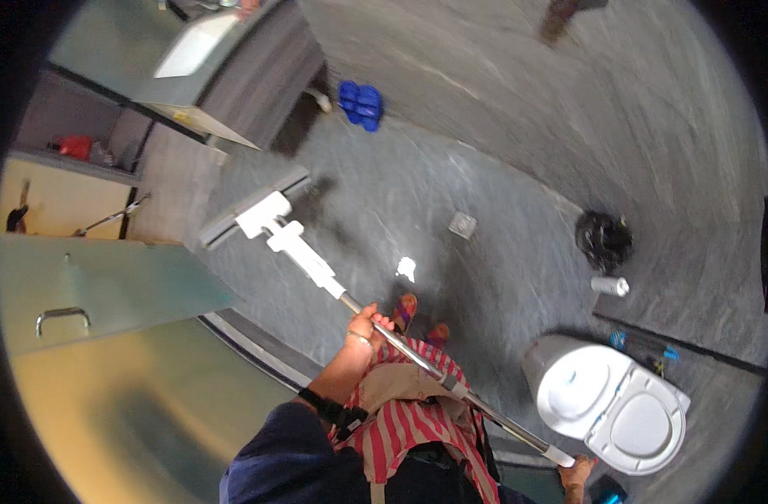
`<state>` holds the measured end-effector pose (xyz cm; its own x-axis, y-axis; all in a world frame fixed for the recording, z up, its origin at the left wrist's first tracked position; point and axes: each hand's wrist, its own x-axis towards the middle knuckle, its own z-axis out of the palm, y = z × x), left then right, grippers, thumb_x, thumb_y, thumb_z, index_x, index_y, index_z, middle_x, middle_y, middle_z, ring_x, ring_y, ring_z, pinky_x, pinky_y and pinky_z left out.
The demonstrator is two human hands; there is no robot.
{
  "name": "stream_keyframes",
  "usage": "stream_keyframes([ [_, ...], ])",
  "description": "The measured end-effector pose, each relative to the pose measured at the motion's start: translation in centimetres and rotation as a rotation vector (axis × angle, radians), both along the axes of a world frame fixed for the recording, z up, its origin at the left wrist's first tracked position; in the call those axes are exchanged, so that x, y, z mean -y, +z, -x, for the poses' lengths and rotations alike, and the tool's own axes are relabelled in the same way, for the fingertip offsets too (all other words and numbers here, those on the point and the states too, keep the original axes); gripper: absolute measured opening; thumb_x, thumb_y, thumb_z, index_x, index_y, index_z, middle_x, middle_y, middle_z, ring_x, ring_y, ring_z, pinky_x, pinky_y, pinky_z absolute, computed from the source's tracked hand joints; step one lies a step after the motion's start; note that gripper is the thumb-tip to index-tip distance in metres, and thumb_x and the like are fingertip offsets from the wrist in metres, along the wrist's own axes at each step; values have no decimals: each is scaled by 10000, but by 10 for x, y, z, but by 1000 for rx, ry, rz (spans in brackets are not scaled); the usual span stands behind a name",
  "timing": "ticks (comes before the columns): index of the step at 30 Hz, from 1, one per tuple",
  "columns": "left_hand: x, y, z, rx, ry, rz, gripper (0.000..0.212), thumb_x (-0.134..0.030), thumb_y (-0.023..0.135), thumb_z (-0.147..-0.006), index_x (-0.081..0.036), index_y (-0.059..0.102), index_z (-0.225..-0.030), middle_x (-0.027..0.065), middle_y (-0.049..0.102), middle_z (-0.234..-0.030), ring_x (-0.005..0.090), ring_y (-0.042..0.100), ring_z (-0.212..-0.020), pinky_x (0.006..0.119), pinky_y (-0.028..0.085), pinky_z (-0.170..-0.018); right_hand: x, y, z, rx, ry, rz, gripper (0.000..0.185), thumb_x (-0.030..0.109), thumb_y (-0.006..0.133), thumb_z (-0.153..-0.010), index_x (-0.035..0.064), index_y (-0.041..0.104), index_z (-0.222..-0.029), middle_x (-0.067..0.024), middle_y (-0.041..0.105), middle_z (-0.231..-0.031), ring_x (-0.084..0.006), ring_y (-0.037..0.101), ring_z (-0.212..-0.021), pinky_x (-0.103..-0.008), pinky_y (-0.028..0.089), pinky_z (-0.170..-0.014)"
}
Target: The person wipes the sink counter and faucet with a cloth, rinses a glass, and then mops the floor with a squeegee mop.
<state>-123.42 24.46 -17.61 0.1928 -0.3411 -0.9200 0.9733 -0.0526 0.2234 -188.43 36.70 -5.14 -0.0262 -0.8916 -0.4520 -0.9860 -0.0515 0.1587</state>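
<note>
A sponge mop slants across the bathroom, with a white plastic head (pixel 262 213) and a telescopic metal pole (pixel 415 355). My left hand (pixel 368 326) grips the pole below its white neck; a bangle circles that wrist. Farther back, my right hand (pixel 576 471) is closed around the white end cap (pixel 557 455) of the handle, beside the toilet. The long grey mop strip (pixel 217 232) points up and left, away from me. Whether it touches the grey floor (pixel 384 189) I cannot tell.
An open-lidded toilet (pixel 579 384) stands on the right, near a white roll (pixel 609 286) and a black plastic bag (pixel 603 239). Blue slippers (pixel 360 104) lie by the far wall. A floor drain (pixel 463 224) is mid-floor. A glass door (pixel 107 290) and a vanity cabinet (pixel 258 75) flank the left.
</note>
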Motion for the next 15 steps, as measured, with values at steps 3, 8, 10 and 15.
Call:
stream_keyframes([
  [3, -15, 80, -69, 293, -14, 44, 115, -122, 539, -832, -36, 489, -776, 78, 490, -598, 261, 539, -569, 450, 510, -585, 45, -79, -45, 23, -280, -451, 494, 384, 786, -509, 98, 672, -895, -123, 663, -843, -267, 616, -862, -412, 381, -927],
  [8, -20, 196, -171, 626, -57, 360, 76, -57, 563, -803, -28, 522, -860, 122, 573, -705, 298, 614, -663, 455, 539, -677, 97, -131, -181, 259, -47, -476, 606, 450, 800, -447, 56, 657, -884, -157, 656, -860, -309, 609, -893, -382, 468, -814],
  [10, -15, 218, -220, 693, -144, 537, 117, -34, 586, -784, -18, 532, -886, 140, 596, -748, 317, 629, -723, 458, 538, -700, 110, -126, -252, 245, 49, -434, 626, 461, 794, -464, 58, 654, -921, -141, 658, -865, -311, 611, -884, -379, 481, -782],
  [15, 14, 242, -332, 696, -381, 660, 185, -14, 577, -789, -14, 515, -963, 165, 622, -841, 335, 631, -819, 436, 516, -765, 95, -104, -381, 270, -97, -497, 594, 481, 771, -520, 69, 659, -933, -139, 659, -882, -270, 628, -858, -372, 487, -769],
])
